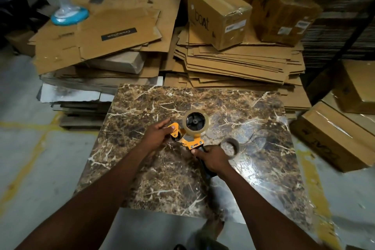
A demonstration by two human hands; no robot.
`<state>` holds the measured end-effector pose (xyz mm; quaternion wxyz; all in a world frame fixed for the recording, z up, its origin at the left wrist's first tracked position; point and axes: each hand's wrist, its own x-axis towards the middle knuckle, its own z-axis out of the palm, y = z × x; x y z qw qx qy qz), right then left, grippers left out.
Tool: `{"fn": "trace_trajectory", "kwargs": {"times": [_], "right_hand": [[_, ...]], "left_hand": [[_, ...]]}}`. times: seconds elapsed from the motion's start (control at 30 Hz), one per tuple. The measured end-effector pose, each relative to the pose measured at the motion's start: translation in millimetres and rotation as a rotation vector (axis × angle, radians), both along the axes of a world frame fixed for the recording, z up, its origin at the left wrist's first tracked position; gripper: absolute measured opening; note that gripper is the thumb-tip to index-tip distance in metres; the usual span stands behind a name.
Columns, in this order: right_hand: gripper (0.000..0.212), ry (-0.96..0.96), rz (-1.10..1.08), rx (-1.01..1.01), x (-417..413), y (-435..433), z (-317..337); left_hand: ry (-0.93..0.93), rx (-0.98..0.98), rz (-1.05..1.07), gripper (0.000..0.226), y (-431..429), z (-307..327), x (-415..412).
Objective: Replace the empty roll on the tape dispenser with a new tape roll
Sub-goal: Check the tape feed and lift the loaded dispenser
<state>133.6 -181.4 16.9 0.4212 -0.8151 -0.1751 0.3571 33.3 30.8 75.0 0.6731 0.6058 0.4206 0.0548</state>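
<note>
An orange hand-held tape dispenser (189,141) is held just above a marble-patterned board (233,168). A full roll of clear tape (196,122) sits on its black hub. My right hand (211,159) grips the black handle. My left hand (158,136) holds the front end by the roller, fingers around the orange frame. An empty brown cardboard core (230,147) lies on the board just right of my right hand.
Stacks of flattened cardboard (233,67) lie beyond the board. Sealed boxes (219,14) stand on them, more boxes (332,136) at the right. A blue-based fan (69,14) stands at the back left. Grey floor with yellow lines surrounds the board.
</note>
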Motion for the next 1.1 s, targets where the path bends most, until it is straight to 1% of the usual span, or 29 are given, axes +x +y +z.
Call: {"fn": "trace_trajectory", "kwargs": {"times": [0.13, 0.27, 0.33, 0.43, 0.47, 0.6, 0.73, 0.83, 1.0, 1.1], "right_hand": [[0.053, 0.013, 0.026, -0.020, 6.8, 14.0, -14.4], [0.035, 0.038, 0.056, -0.098, 6.7, 21.6, -28.5], [0.030, 0.022, 0.095, -0.151, 6.8, 24.5, -32.1], [0.045, -0.047, 0.172, -0.243, 7.0, 29.2, -33.6], [0.047, -0.054, 0.178, -0.266, 7.7, 29.9, -36.6], [0.046, -0.071, 0.160, -0.324, 6.4, 34.5, -43.4], [0.050, -0.131, 0.162, -0.363, 2.6, 38.1, -48.5], [0.052, -0.121, 0.128, -0.358, 0.6, 39.3, -54.4], [0.053, -0.118, 0.122, -0.353, 0.4, 40.3, -54.0], [0.050, -0.105, 0.110, -0.361, 0.7, 41.1, -56.7]], "left_hand": [[0.060, 0.051, 0.017, 0.058, 13.0, -11.1, 10.0], [0.103, 0.059, 0.006, 0.057, 16.2, -17.8, 16.1], [0.120, 0.076, -0.021, 0.056, 18.6, -20.0, 19.0], [0.153, 0.083, -0.083, 0.054, 23.0, -28.7, 21.6], [0.159, 0.077, -0.094, 0.053, 24.5, -32.7, 22.6], [0.158, 0.056, -0.159, 0.053, 33.7, -44.5, 22.9], [0.218, 0.031, -0.210, 0.055, 47.9, -58.8, 21.1], [0.253, -0.013, -0.210, 0.056, 53.3, -66.2, 17.5], [0.225, -0.034, -0.211, 0.057, 55.9, -69.4, 15.5], [0.198, -0.019, -0.250, 0.056, 58.6, -68.1, 13.8]]}}
